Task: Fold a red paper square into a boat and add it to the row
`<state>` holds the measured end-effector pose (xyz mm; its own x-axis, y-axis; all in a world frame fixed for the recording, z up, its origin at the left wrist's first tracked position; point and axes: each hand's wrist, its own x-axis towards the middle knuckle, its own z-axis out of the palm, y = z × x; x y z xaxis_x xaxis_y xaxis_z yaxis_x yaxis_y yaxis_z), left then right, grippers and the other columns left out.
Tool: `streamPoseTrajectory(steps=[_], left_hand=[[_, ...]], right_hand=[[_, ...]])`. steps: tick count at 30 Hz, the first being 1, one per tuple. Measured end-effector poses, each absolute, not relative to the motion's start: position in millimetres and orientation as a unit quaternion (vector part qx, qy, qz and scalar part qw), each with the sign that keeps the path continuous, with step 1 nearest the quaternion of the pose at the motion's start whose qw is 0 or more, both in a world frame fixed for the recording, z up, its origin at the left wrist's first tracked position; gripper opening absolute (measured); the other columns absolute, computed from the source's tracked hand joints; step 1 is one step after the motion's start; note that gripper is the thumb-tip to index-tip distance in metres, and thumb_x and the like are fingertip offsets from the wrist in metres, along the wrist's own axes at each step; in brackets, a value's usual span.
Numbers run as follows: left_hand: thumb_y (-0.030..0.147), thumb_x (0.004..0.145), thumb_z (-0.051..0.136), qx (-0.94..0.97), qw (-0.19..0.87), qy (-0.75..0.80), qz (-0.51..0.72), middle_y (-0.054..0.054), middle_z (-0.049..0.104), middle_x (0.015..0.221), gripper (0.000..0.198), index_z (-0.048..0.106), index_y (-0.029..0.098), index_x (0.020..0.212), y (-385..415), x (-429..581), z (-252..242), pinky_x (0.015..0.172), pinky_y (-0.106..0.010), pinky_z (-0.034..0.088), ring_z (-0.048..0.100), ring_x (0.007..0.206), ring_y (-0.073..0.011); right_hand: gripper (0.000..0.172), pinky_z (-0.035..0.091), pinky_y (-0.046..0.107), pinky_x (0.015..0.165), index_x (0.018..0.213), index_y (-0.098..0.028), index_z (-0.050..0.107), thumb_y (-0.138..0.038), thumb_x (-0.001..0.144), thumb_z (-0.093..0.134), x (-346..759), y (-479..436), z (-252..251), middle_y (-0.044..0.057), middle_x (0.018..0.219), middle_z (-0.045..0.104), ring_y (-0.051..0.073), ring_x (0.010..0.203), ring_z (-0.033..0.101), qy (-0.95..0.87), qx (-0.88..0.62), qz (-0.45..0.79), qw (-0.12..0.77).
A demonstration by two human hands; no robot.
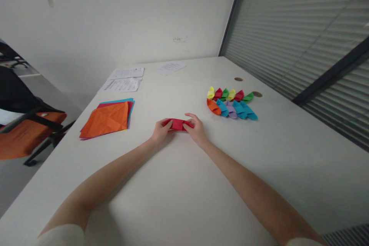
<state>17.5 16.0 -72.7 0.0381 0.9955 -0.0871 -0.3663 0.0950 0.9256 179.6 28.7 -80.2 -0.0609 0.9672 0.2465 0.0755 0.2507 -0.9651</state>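
A folded red paper piece (177,124) is held between my two hands, just over the middle of the white table (184,184). My left hand (160,130) pinches its left end, thumb on top. At the other end, my right hand (197,130) grips the paper with the thumb on top, and one finger is lifted away. My fingers cover both ends of the piece. To the right lie two rows of folded paper pieces: a back row with a yellow piece (211,92) at its left, and a front row with an orange piece (213,107) at its left.
Orange paper (108,119) tops a stack of coloured sheets on the left. Printed papers (122,84) lie at the back left, and another printed sheet (172,68) near the wall. An orange-seated chair (31,130) stands beyond the left edge. Blinds (302,27) run along the right.
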Motion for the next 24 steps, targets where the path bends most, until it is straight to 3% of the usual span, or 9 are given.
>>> streamPoseTrajectory(steps=[9,15,18,21,24], left_hand=[[0.028,0.072,0.072,0.44,0.539,0.462,0.55,-0.009,0.073,0.082,0.021,0.074,0.011,0.084,18.1,15.2,-72.4,0.076,-0.034,0.05,0.065,0.075,-0.0198],[0.018,0.068,0.069,0.522,0.456,0.509,0.51,-0.007,0.073,0.078,0.012,0.076,0.014,0.076,18.1,10.9,-69.0,0.072,-0.03,0.047,0.063,0.073,-0.0192],[0.019,0.07,0.066,0.535,0.433,0.522,0.503,-0.006,0.073,0.077,0.013,0.076,0.015,0.076,20.0,9.6,-72.1,0.07,-0.029,0.046,0.062,0.071,-0.0187],[0.02,0.071,0.064,0.537,0.412,0.527,0.514,-0.006,0.072,0.074,0.014,0.075,0.014,0.076,21.7,8.9,-76.2,0.066,-0.028,0.045,0.061,0.068,-0.0177],[0.023,0.073,0.063,0.527,0.408,0.522,0.532,-0.006,0.072,0.074,0.016,0.075,0.014,0.079,21.5,9.0,-78.3,0.065,-0.028,0.046,0.061,0.066,-0.0171]], right_hand=[[0.033,0.05,0.029,0.061,0.101,-0.019,0.066,-0.031,0.071,0.06,179.1,30.1,-82.5,0.0,0.07,0.065,0.016,0.065,0.061,-0.575,-0.451,0.418,0.539],[0.015,0.052,0.035,0.076,0.076,-0.019,0.067,-0.03,0.071,0.059,183.1,30.9,-80.1,0.005,0.078,0.07,0.021,0.077,0.065,-0.598,-0.465,0.384,0.528],[0.017,0.053,0.035,0.074,0.082,-0.019,0.067,-0.032,0.074,0.06,183.7,30.9,-80.2,0.005,0.079,0.068,0.02,0.077,0.064,-0.588,-0.47,0.383,0.536],[0.021,0.054,0.033,0.072,0.093,-0.02,0.065,-0.033,0.078,0.061,183.0,27.0,-79.2,0.007,0.094,0.063,0.018,0.08,0.062,-0.591,-0.475,0.328,0.564],[0.015,0.055,0.034,0.075,0.089,-0.02,0.066,-0.032,0.082,0.06,180.7,20.4,-77.3,0.009,0.105,0.052,0.019,0.09,0.059,-0.627,-0.472,0.255,0.565]])
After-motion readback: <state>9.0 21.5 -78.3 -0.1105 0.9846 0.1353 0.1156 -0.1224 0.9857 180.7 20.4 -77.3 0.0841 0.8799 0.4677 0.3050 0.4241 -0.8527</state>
